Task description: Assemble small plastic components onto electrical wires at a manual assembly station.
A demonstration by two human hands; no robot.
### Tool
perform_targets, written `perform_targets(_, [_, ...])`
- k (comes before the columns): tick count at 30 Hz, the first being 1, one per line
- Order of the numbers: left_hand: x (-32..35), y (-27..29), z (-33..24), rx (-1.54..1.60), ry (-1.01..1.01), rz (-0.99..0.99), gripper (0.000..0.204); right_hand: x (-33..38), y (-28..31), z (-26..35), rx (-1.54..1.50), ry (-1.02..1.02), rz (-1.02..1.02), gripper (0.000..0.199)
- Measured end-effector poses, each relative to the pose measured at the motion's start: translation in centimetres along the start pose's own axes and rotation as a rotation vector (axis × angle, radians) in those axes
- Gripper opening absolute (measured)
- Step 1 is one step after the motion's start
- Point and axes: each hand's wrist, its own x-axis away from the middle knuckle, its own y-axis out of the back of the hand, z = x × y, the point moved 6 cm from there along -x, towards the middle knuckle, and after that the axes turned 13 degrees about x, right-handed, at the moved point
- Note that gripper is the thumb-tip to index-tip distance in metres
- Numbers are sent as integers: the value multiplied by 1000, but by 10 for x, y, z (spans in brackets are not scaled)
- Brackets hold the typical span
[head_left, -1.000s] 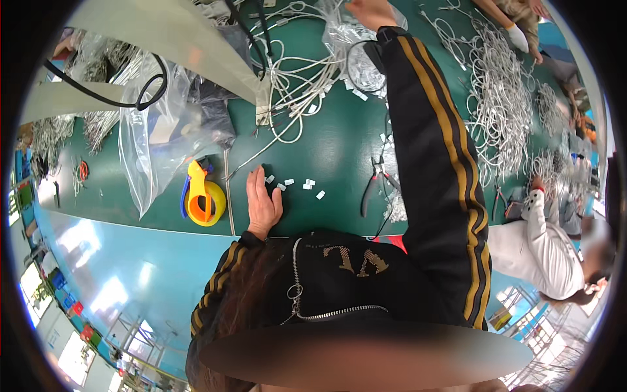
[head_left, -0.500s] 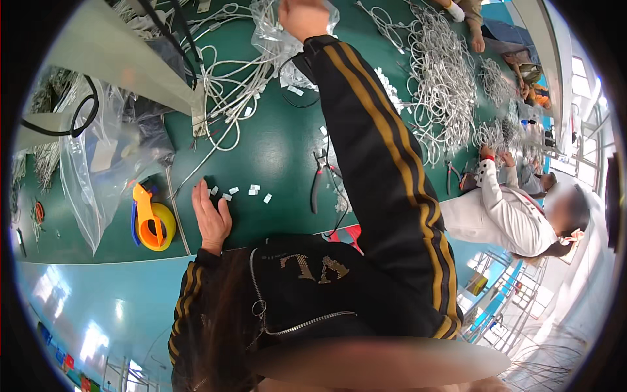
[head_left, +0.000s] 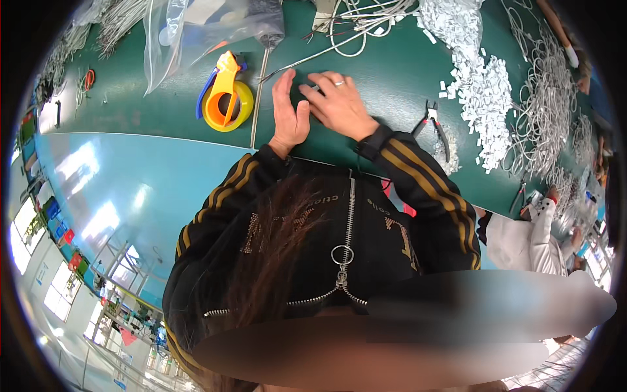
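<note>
My left hand [head_left: 289,114] rests on its side on the green table, fingers stretched out and thumb apart, with nothing seen in it. My right hand [head_left: 339,106], a ring on one finger, lies palm down beside it with loosely bent, spread fingers. Whatever is under its palm is hidden. Just beyond the fingertips, the end of a grey-white cable [head_left: 307,60] lies on the table, leading back to a coiled bundle. To the left of my left hand stands an orange tape dispenser [head_left: 228,65] with a yellow tape roll [head_left: 247,108].
Cutting pliers [head_left: 434,117] lie right of my hands. Beyond them spreads a heap of small white pieces [head_left: 486,98], spilling from a clear bag [head_left: 457,26]. Looped cables [head_left: 545,98] pile up farther right. A plastic bag [head_left: 176,39] lies back left. A co-worker's sleeve [head_left: 543,228] shows at right.
My right hand has come back from the clear bag at the far side to the table beside my left hand. The view has shifted; the few white pieces near my left hand are no longer visible.
</note>
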Motion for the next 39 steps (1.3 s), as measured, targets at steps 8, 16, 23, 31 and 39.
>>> perform_targets(8, [1, 4, -5, -74, -3, 19, 54, 35, -8, -12, 160, 113, 152, 29])
perform_targets(16, [0, 0, -10, -198, -23, 63, 49, 69, 42, -45, 40, -410, 34, 36])
perform_targets(23, [-2, -9, -15, -214, -33, 103, 47, 57, 7, -27, 328, -173, 39, 39])
perform_targets(31, [-2, -11, -12, -213, -12, 156, 50, 58, 12, -31, 263, -174, -99, 37])
perform_targets(39, [-2, -11, -11, -278, -6, 104, 48, 67, 4, -23, 298, -108, -74, 25])
